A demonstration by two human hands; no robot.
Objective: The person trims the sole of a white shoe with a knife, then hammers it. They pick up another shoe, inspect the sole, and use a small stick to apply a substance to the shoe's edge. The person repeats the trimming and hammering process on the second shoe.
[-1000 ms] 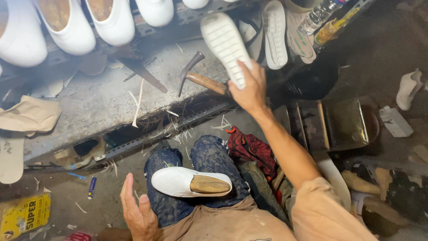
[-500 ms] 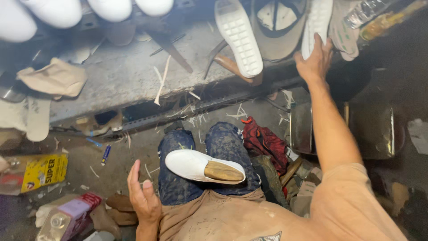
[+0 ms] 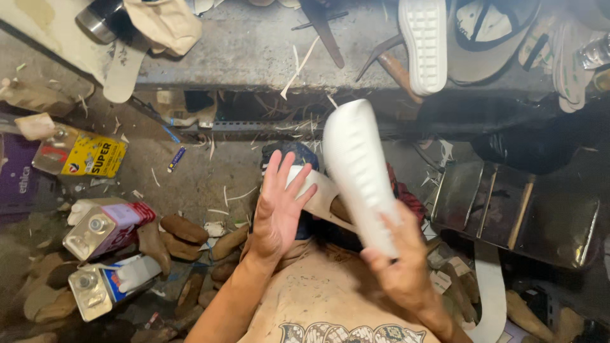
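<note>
Workbench (image 3: 254,51), white sole (image 3: 422,44) (upturned), hammer (image 3: 387,60)

Flat yellow rectangular pack (image 3: 86,155) w/ red-blue label lay on floor at left; two rectangular metal tins (image 3: 105,227), (image 3: 101,292) stood below it; purple box (image 3: 16,181) sat at far-left edge.

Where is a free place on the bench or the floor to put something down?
Free: grey bench top between the beige cloth and the dark blade; floor between the yellow box and the knees. Crowded: bench right end, floor by the tins.

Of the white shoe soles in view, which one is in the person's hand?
The long white sole gripped by the right hand above the lap; the other ribbed sole lies untouched on the bench.
</note>
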